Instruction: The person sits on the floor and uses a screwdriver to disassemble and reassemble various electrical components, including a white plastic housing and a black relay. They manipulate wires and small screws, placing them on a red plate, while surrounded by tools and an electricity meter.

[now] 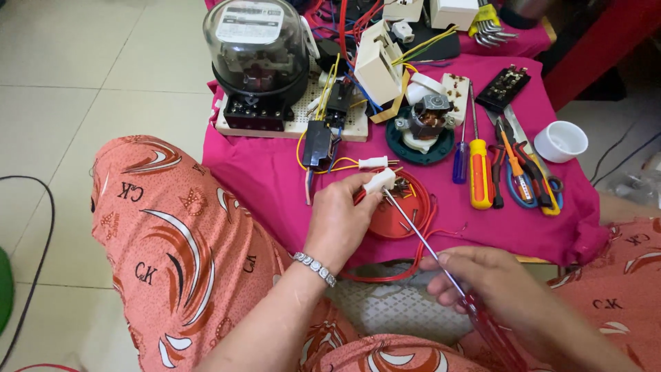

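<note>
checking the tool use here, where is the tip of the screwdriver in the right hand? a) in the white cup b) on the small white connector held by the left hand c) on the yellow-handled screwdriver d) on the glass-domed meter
b: the right hand holds the red-handled screwdriver, whose tip meets the small white connector pinched in the left hand.

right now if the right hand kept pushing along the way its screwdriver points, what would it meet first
The right hand aims its red-handled screwdriver up-left; the tip already meets the small white plastic connector pinched in the left hand.
</note>
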